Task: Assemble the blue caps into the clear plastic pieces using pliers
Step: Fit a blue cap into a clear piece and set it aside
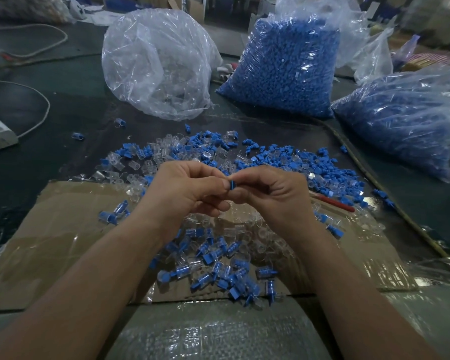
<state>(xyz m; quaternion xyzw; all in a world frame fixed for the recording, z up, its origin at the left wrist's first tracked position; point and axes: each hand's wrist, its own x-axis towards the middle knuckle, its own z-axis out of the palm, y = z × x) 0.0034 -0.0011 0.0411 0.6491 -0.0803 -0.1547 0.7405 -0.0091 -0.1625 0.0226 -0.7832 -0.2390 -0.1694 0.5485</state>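
Left hand (182,188) and right hand (273,193) meet over mid-worktop, fingers of both pinched on one blue cap (231,185). Its long axis looks roughly left-right between them. Can't tell if a clear piece is in the grip. Red-handled tool (334,203), probably the pliers, lies toward the worktop's right edge; right hand is nearer.

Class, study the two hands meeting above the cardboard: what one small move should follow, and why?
Probably squeeze the small blue plastic cap home with fingertip pressure: the left hand and right hand both pinch it from opposite sides, while the red-handled tool lies untouched on the table beside the right wrist.
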